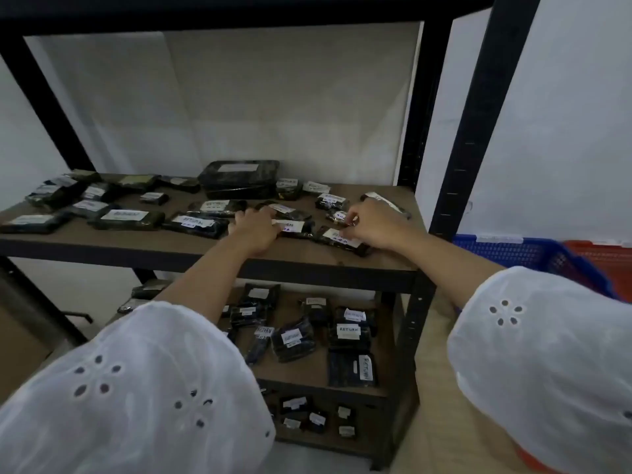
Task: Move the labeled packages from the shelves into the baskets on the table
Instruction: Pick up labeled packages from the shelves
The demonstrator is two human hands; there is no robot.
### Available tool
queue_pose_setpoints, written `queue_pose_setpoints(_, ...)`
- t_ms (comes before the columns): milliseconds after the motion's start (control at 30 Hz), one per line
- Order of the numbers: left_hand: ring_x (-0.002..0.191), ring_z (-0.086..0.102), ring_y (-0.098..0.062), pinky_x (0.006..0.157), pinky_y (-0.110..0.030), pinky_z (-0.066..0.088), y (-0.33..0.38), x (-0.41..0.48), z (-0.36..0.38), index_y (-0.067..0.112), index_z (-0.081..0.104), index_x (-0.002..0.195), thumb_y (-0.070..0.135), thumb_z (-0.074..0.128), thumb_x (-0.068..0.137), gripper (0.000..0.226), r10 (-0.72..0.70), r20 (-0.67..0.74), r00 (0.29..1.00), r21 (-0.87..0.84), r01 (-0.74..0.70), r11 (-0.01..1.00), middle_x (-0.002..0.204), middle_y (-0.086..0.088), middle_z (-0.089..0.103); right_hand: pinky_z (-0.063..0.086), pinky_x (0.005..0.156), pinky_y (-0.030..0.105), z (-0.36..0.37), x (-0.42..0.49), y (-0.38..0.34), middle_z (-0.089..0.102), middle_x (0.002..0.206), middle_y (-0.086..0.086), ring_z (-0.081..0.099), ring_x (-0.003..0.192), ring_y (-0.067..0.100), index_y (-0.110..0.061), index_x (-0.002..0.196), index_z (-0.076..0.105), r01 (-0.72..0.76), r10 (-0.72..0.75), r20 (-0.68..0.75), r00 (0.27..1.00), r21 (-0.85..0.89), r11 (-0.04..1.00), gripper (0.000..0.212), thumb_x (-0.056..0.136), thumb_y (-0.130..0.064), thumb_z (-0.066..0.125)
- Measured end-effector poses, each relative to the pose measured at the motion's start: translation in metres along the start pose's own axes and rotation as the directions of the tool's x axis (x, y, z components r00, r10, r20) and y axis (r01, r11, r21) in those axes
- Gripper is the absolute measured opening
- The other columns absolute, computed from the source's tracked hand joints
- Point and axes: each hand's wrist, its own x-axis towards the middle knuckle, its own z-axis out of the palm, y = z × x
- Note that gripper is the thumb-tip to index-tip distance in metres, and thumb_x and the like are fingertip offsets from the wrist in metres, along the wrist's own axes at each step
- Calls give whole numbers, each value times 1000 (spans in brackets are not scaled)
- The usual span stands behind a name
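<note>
Your left hand (254, 230) lay on one package (293, 228), grip unclear, while your right hand (371, 227) pinched the neighbouring package (342, 238), seemingly to carry both to the baskets (513, 241).

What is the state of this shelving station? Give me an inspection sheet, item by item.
Surface: top shelf board, brown wood, largely covered with packages.
Job's things: dark labeled packages across the top shelf, several reading RETURN; large labeled box at the back; more packages on the lower shelves; blue basket and red basket at right, contents not visible.
Clutter: nothing seen.
Grips: left grip lies on packages near the front edge, hold unclear; right grip pinches the front package.
Cables: nothing seen.
Surroundings: black shelf frame, white wall.
</note>
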Motion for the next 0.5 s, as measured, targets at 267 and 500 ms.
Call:
queue_pose_setpoints(267, 136, 23, -38, 108, -47, 26, -14, 20, 0, 16, 36, 142, 40, 52, 94, 56, -79, 71, 994, 14, 78, 997, 148, -22, 27, 43, 66, 33, -6, 4, 6, 65, 84, 7, 59, 78, 20, -6, 99, 69, -98, 115, 160, 980, -110, 989, 44, 85, -47, 63)
queue_pose_setpoints(500, 131, 31, -36, 107, -47, 32, -20, 16, -3, 22, 46, 130, 32, 68, 84, 53, -83, 71, 994, -167, 93, 982, 141, -16, 39, 46, 89, 39, 4, 3, 4, 58, 113, 9, 52, 101, 23, -11, 111, 66, -73, 112, 155, 982, -235, 969, 54, 81, -57, 62)
